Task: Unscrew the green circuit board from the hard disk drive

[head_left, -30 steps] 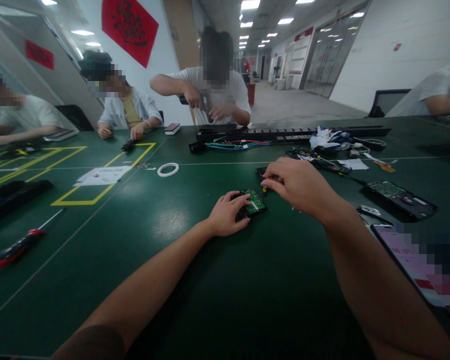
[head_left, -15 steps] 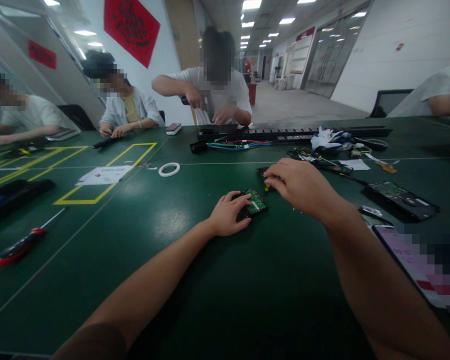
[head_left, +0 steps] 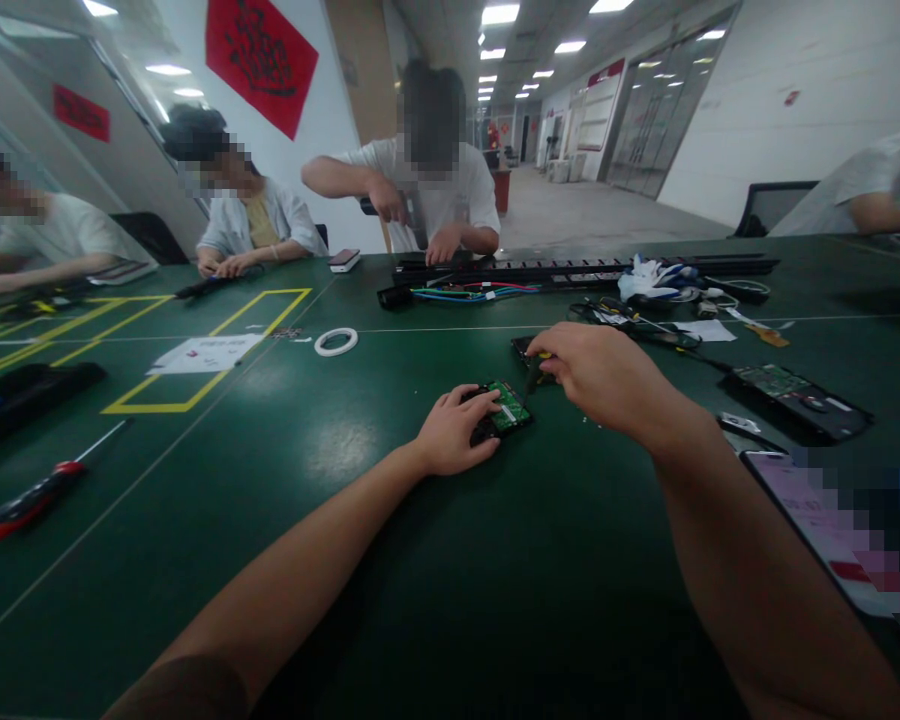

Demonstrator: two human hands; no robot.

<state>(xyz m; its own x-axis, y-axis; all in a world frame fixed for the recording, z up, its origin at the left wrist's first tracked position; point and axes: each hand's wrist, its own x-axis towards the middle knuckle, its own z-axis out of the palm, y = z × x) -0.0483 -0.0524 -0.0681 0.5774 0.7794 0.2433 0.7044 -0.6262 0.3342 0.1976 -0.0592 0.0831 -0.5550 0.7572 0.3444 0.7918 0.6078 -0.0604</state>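
Drive (head_left: 511,408) is pinned by left hand (head_left: 456,432), fingers spread; screwdriver (head_left: 532,378) is pinched in right hand (head_left: 598,372) fingers, slanted down-left toward drive's right edge.

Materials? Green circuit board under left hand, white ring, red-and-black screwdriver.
Green circuit board: probably rigid laminate with a green coating; pale component marks show.
White ring: smooth, pale; plastic or a tape roll, can't tell.
Red-and-black screwdriver: shaft looks like metal, going by its silvery shine; handle probably plastic, perhaps rubber in parts, given its two colours.
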